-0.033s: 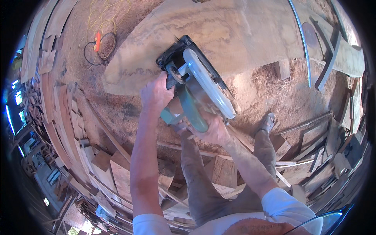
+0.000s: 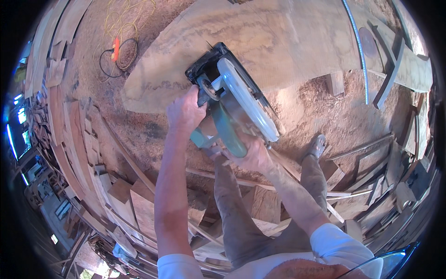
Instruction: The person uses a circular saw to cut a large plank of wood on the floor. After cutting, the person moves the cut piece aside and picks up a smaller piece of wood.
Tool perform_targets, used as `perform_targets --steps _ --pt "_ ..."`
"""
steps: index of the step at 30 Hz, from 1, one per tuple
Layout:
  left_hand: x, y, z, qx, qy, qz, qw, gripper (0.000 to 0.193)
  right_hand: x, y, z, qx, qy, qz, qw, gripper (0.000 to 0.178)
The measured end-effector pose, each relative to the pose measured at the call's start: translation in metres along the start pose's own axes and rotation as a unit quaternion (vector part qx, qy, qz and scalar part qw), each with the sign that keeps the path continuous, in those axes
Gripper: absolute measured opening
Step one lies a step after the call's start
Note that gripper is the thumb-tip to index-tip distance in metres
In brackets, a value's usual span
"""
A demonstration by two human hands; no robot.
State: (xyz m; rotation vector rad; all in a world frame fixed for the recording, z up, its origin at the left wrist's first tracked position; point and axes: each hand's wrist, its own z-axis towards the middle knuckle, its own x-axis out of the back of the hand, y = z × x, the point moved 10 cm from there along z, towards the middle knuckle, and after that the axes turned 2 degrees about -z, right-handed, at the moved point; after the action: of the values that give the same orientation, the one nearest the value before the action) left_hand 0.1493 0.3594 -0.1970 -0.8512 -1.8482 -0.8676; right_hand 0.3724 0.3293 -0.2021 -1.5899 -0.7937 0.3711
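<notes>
A green circular saw point(image 2: 224, 123) with a pale metal blade guard and a black base plate rests at the near edge of a large wooden slab point(image 2: 278, 42). My left hand point(image 2: 185, 109) is closed around the front knob at the saw's left side. Wrapped round the rear handle is my right hand point(image 2: 252, 153), its fingers partly hidden by the green housing. The base plate's front part lies over the wood, while the saw's rear end hangs past the slab's edge. The blade itself is hidden by the guard.
An orange socket block point(image 2: 115, 49) with a tangled yellow cord lies on the sawdust at the far left. A blue-white measuring strip point(image 2: 360, 46) crosses the slab at right, near dark angled bars point(image 2: 392, 69). A wood block point(image 2: 334, 83) sits by the slab. Stacked offcuts surround my legs.
</notes>
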Motion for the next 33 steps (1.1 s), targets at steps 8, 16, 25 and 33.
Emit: perform_targets --steps 8,16,25,33 --pt "-0.004 -0.007 0.006 0.013 -0.004 -0.014 1.000 0.043 -0.003 0.005 0.002 0.004 -0.007 -0.025 1.000 0.037" --pt "0.006 -0.004 0.016 0.007 0.016 -0.005 1.000 0.036 -0.004 0.004 0.017 -0.008 -0.013 -0.002 1.000 0.033" --pt "0.012 -0.011 0.025 0.011 0.026 -0.004 1.000 0.033 -0.008 0.002 0.027 -0.009 -0.006 0.011 1.000 0.031" --pt "0.014 -0.016 0.032 0.015 0.025 -0.007 1.000 0.034 -0.009 -0.002 0.035 0.007 0.001 -0.023 1.000 0.032"
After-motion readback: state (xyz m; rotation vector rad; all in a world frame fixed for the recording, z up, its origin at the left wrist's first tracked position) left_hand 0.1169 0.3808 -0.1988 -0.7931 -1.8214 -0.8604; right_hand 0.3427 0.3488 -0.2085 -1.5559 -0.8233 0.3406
